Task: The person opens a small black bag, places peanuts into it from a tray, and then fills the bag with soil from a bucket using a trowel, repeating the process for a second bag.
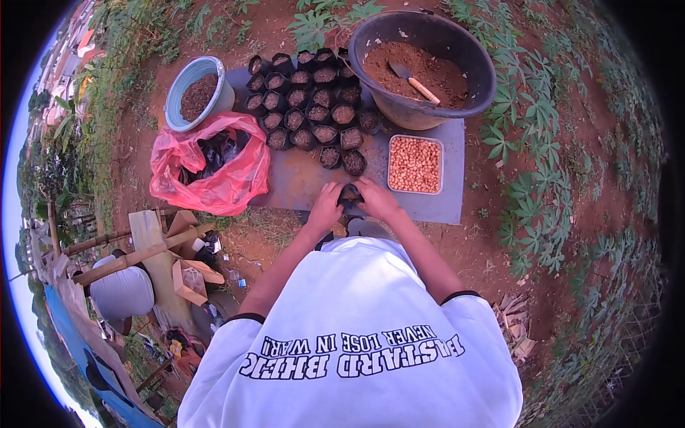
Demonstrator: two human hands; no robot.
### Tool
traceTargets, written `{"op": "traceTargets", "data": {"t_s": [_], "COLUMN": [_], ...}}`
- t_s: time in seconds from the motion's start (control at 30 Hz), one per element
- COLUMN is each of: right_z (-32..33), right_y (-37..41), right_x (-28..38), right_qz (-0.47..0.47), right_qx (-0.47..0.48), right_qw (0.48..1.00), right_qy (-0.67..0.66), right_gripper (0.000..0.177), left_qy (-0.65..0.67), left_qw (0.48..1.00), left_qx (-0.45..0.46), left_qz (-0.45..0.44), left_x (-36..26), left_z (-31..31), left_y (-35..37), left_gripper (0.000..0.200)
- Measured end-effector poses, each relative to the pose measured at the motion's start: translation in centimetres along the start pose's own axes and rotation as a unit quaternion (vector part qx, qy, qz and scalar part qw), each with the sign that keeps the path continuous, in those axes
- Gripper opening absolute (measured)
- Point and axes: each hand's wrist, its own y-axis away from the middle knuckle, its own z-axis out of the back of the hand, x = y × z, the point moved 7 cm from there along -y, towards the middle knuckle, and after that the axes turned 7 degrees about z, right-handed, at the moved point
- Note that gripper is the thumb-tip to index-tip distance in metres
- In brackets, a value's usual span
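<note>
At the table's front edge, my left hand (327,207) and my right hand (376,198) hold a small black bag (349,193) between them, one on each side, fingers closed on its rim. Brown material shows inside it. Just beyond stand several black bags filled with soil (322,98), packed in rows on the grey table (289,187). To the right of my right hand lies a clear tray of orange-tan seeds (415,165). A pink plastic bag (210,195) with black bags inside sits to the left.
A large dark basin (477,89) holds soil and a trowel (415,83) at the back right. A light blue bucket (171,105) of soil stands at the back left. Bamboo poles (143,253) and an open cardboard box (191,282) are at left; leafy plants (534,114) grow at right.
</note>
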Motion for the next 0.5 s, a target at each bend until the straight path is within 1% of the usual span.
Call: {"op": "traceTargets", "data": {"t_s": [0.07,0.2,0.3,0.37,0.5], "right_z": [0.0,0.8,0.9,1.0,2.5], "right_y": [-0.3,-0.4,-0.6,-0.7,-0.8], "right_x": [0.3,1.4,1.6,1.5,3.0], "right_qz": [0.014,0.006,-0.006,0.005,0.000], "right_qx": [-0.010,-0.015,-0.023,-0.041,-0.041], "right_qw": [1.000,1.000,0.999,0.999,0.999], "right_qy": [-0.002,-0.025,-0.028,-0.025,-0.028], "right_gripper": [0.050,0.047,0.043,0.039,0.035], "left_qy": [0.016,0.058,0.104,0.118,0.087], "left_qw": [1.000,0.998,0.994,0.992,0.996], "left_qx": [0.002,-0.008,-0.011,0.009,-0.009], "left_qz": [0.010,0.021,0.030,0.036,0.008], "left_x": [0.6,1.5,2.0,2.0,2.1], "left_z": [0.1,0.4,1.0,1.3,2.4], "left_y": [-0.1,-0.2,-0.3,-0.5,-0.8], "left_gripper": [0.059,0.059,0.056,0.048,0.043]}}
